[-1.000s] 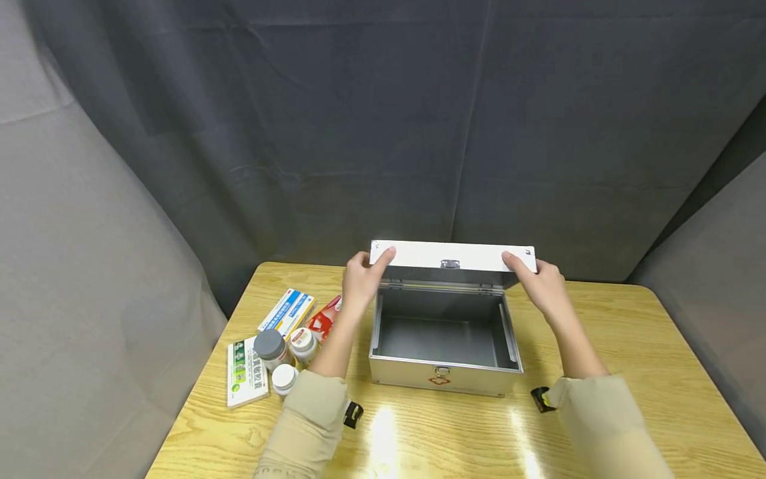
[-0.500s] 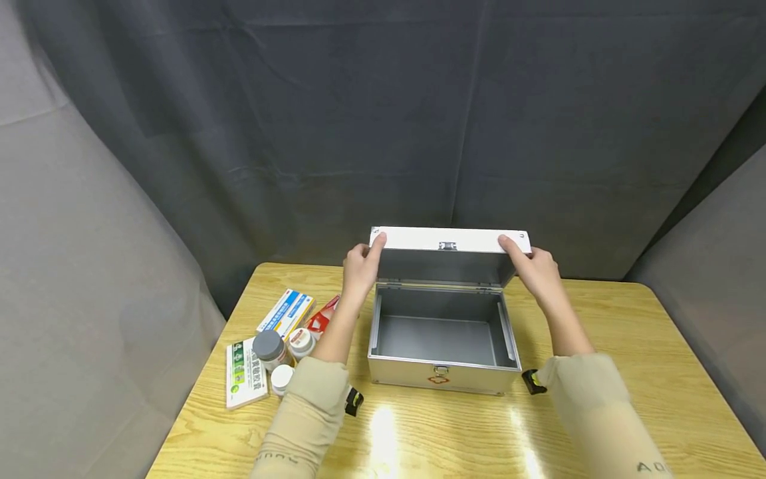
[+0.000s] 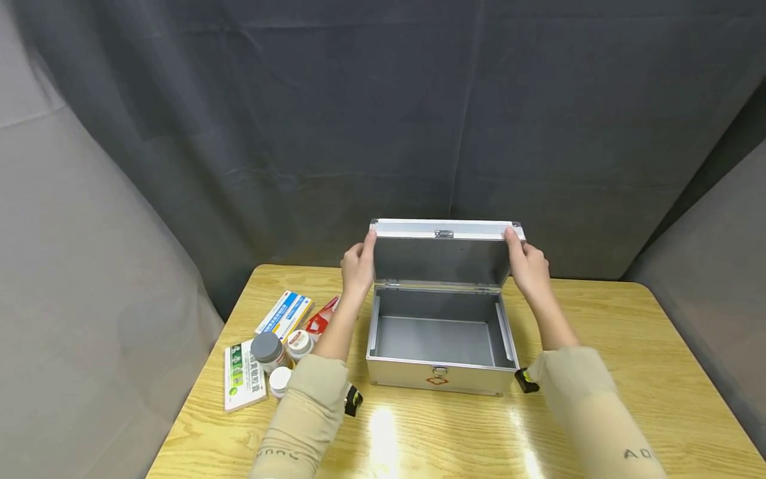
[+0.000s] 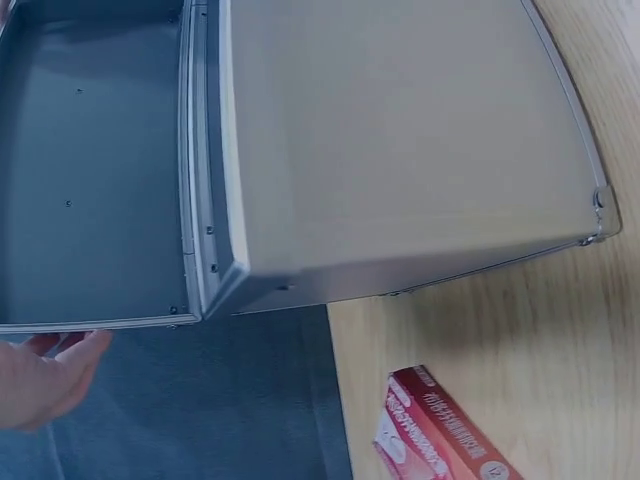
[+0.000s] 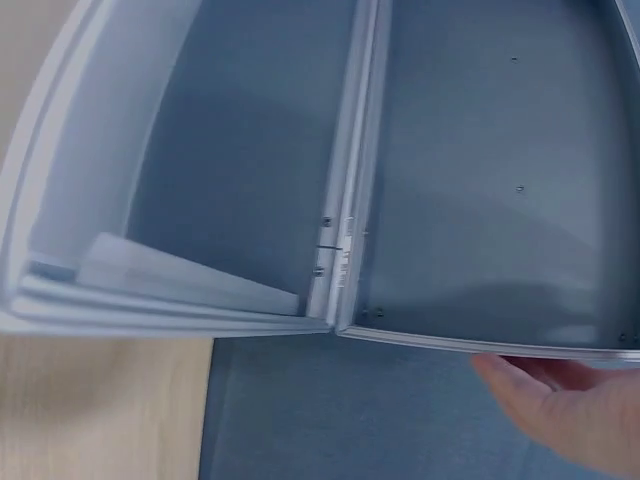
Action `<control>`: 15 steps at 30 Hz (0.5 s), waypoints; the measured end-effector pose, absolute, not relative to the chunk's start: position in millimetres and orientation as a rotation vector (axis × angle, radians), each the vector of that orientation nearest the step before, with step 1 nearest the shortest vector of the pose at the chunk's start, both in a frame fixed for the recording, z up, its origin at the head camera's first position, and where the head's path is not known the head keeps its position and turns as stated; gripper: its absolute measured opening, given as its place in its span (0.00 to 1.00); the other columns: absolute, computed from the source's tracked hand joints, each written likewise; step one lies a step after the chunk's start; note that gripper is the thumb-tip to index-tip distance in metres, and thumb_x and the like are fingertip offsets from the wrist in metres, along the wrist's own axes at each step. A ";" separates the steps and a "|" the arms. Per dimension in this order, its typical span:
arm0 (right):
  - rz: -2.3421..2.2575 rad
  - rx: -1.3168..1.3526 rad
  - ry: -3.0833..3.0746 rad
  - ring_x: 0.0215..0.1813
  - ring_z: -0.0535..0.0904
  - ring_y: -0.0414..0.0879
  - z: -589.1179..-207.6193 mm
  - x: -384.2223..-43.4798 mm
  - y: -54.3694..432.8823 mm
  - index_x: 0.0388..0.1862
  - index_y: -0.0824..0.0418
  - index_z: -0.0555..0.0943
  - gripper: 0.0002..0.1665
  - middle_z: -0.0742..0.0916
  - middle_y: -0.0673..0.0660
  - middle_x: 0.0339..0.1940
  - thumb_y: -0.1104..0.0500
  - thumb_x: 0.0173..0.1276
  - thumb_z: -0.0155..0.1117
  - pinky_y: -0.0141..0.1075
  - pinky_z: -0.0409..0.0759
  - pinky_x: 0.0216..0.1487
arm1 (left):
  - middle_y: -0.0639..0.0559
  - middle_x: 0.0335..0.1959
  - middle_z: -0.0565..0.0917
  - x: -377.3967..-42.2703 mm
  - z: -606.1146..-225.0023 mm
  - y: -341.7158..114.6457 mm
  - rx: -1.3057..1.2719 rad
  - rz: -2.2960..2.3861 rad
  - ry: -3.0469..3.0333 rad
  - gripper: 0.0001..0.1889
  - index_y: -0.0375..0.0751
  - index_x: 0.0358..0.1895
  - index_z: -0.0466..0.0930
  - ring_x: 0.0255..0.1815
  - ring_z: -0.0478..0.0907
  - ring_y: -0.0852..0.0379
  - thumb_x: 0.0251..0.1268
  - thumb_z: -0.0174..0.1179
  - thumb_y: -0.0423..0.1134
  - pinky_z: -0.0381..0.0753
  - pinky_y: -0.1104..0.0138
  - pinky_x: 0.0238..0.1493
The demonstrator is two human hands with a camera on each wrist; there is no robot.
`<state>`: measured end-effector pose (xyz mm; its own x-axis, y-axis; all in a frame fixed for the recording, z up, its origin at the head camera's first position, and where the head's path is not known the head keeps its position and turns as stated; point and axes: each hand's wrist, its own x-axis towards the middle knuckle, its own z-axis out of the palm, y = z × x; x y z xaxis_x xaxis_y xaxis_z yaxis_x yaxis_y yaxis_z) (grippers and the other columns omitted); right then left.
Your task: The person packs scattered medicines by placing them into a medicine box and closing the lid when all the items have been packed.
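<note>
Gripping the metal lid [image 3: 443, 261] by its front corners, the left hand [image 3: 356, 267] and right hand [image 3: 530, 267] each lay a thumb over the front rim. Compared with one second earlier, the lid has tilted farther back and much more of its lining faces the viewer; the box [image 3: 395, 372], on the desk [image 3: 628, 379] between the forearms, thus appears well open for access. Left of it lie a blue-and-white carton [image 3: 286, 313], a green-and-white carton [image 3: 244, 384] and lidded bottles, seen only in the head view. The left wrist view adds the box's outer side wall and a red carton [image 4: 440, 432], partly hidden by the forearm from above; the right wrist view resolves rivets [image 5: 519, 189] in the lid's lining.
</note>
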<state>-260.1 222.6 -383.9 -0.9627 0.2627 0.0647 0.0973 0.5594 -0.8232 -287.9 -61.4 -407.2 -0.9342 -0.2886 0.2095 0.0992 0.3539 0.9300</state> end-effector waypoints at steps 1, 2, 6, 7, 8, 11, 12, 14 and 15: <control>1.367 -0.302 -2.600 0.60 0.65 0.68 -385.3 -261.0 222.1 0.58 0.73 0.69 0.49 0.71 0.75 0.59 0.31 0.66 0.31 0.57 0.62 0.58 | 0.38 0.28 0.80 -288.9 -408.7 -61.9 0.157 -1.609 -2.277 0.31 0.29 0.31 0.80 0.31 0.73 0.46 0.62 0.46 0.60 0.71 0.57 0.36; 1.371 -0.295 -2.593 0.61 0.64 0.68 -386.8 -262.0 221.9 0.60 0.72 0.69 0.48 0.71 0.74 0.60 0.31 0.66 0.31 0.57 0.61 0.59 | 0.38 0.30 0.80 -290.2 -410.4 -62.5 0.144 -1.616 -2.274 0.30 0.29 0.32 0.80 0.33 0.74 0.45 0.62 0.46 0.58 0.72 0.56 0.38; 1.377 -0.241 -2.559 0.64 0.63 0.65 -392.8 -264.9 221.5 0.64 0.68 0.66 0.45 0.70 0.70 0.62 0.33 0.68 0.32 0.55 0.59 0.62 | 0.40 0.41 0.82 -293.6 -416.1 -64.6 0.090 -1.666 -2.254 0.25 0.33 0.42 0.82 0.43 0.77 0.45 0.64 0.48 0.53 0.72 0.55 0.49; 1.380 -0.225 -2.553 0.64 0.63 0.65 -394.1 -265.5 221.6 0.64 0.68 0.66 0.44 0.70 0.70 0.62 0.34 0.68 0.32 0.55 0.59 0.62 | 0.40 0.44 0.82 -294.3 -417.3 -64.9 0.082 -1.680 -2.253 0.24 0.33 0.44 0.81 0.45 0.77 0.46 0.64 0.49 0.53 0.72 0.56 0.51; 1.383 -0.210 -2.547 0.64 0.63 0.65 -395.3 -266.1 221.8 0.64 0.68 0.66 0.43 0.70 0.69 0.63 0.34 0.68 0.33 0.55 0.59 0.63 | 0.41 0.46 0.81 -295.1 -418.5 -65.2 0.075 -1.689 -2.250 0.23 0.34 0.46 0.81 0.48 0.76 0.46 0.64 0.49 0.52 0.71 0.56 0.53; 1.400 -0.181 -2.538 0.65 0.62 0.64 -398.3 -267.1 222.2 0.65 0.68 0.65 0.42 0.70 0.69 0.63 0.35 0.69 0.35 0.54 0.58 0.63 | 0.41 0.51 0.79 -297.0 -422.2 -65.0 0.051 -1.702 -2.246 0.22 0.34 0.51 0.78 0.55 0.73 0.46 0.65 0.49 0.49 0.68 0.58 0.58; 1.401 -0.176 -2.539 0.65 0.61 0.64 -399.2 -267.4 222.4 0.66 0.67 0.64 0.42 0.69 0.68 0.64 0.35 0.69 0.35 0.54 0.58 0.64 | 0.40 0.53 0.78 -297.4 -423.2 -65.0 0.041 -1.703 -2.247 0.22 0.34 0.53 0.77 0.57 0.72 0.46 0.65 0.49 0.48 0.67 0.59 0.59; 1.401 -0.168 -2.537 0.65 0.62 0.63 -401.2 -268.2 222.4 0.66 0.66 0.64 0.42 0.69 0.68 0.64 0.35 0.68 0.37 0.54 0.58 0.64 | 0.39 0.54 0.77 -298.7 -425.7 -64.5 0.028 -1.701 -2.253 0.22 0.33 0.55 0.75 0.58 0.71 0.46 0.65 0.49 0.46 0.66 0.59 0.60; 1.399 -0.163 -2.535 0.65 0.62 0.63 -402.4 -268.7 222.4 0.66 0.66 0.64 0.41 0.70 0.68 0.63 0.36 0.69 0.37 0.54 0.58 0.63 | 0.39 0.54 0.77 -299.1 -426.4 -64.1 0.020 -1.697 -2.255 0.22 0.33 0.56 0.74 0.58 0.71 0.45 0.65 0.49 0.45 0.65 0.58 0.61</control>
